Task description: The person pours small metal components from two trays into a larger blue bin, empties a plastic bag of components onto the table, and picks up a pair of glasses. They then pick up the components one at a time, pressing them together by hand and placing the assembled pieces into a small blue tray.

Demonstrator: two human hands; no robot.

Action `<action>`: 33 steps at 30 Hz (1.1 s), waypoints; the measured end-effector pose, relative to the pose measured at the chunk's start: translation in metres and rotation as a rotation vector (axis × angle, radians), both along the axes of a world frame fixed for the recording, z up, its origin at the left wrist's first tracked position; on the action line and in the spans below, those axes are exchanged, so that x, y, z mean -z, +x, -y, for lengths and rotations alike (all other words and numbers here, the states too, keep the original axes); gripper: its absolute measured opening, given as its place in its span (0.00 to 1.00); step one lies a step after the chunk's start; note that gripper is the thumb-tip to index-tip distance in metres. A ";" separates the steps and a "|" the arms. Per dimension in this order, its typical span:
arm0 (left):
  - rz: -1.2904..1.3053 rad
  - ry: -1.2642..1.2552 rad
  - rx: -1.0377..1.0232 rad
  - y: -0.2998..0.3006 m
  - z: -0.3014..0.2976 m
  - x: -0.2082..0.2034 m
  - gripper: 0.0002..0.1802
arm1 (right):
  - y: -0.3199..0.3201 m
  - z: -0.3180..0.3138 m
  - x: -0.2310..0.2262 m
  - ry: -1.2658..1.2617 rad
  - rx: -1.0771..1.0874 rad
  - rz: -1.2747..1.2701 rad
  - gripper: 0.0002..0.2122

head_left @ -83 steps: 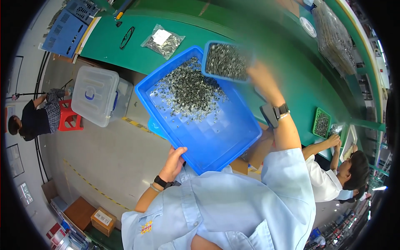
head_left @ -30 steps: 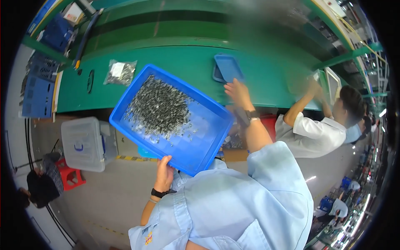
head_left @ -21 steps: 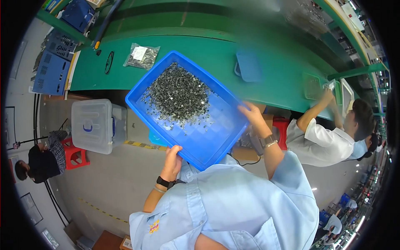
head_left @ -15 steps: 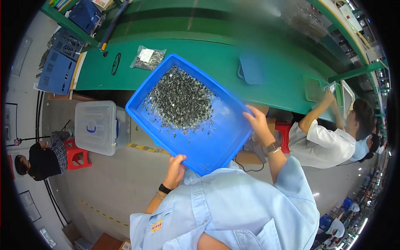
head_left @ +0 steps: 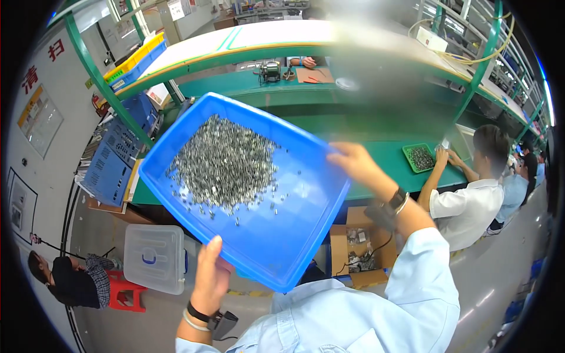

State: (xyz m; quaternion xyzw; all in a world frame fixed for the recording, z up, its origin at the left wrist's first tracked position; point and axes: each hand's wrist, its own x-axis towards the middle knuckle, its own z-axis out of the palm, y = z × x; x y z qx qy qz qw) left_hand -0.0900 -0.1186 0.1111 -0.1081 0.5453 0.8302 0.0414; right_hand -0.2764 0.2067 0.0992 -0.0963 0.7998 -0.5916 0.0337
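Observation:
A blue rectangular plastic tray (head_left: 276,235) is held up in front of me, turned at a slant. Many small shiny metal parts (head_left: 223,165) lie heaped towards its far left side, with a few scattered over the bare bottom. My left hand (head_left: 210,273) grips the near left edge, its thumb at the rim and its fingers hidden beneath. At the far right corner, my right hand (head_left: 353,165) is closed on the rim, slightly blurred. Both wrists wear bands.
Behind the tray runs a green workbench (head_left: 382,154) under a white shelf (head_left: 271,34). A lidded clear storage box (head_left: 154,259) stands left on the floor; an open carton (head_left: 338,244) is at right. A co-worker (head_left: 465,206) sits near a green basket (head_left: 405,154) of small parts.
The tray appears larger and closer, and has shifted left in view. Both hands still hold it. My view has tilted up, bringing the shelf and far side of the bench into sight.

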 end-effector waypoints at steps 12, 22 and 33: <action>-0.199 -0.030 0.155 -0.009 -0.012 -0.030 0.21 | 0.043 -0.022 -0.051 0.115 0.097 -0.333 0.14; -0.311 0.125 0.176 -0.044 -0.038 -0.014 0.20 | 0.187 0.068 -0.039 0.522 0.331 -1.351 0.16; -0.237 -0.088 0.381 -0.054 -0.020 0.008 0.24 | 0.137 0.111 -0.010 1.028 0.499 -1.216 0.19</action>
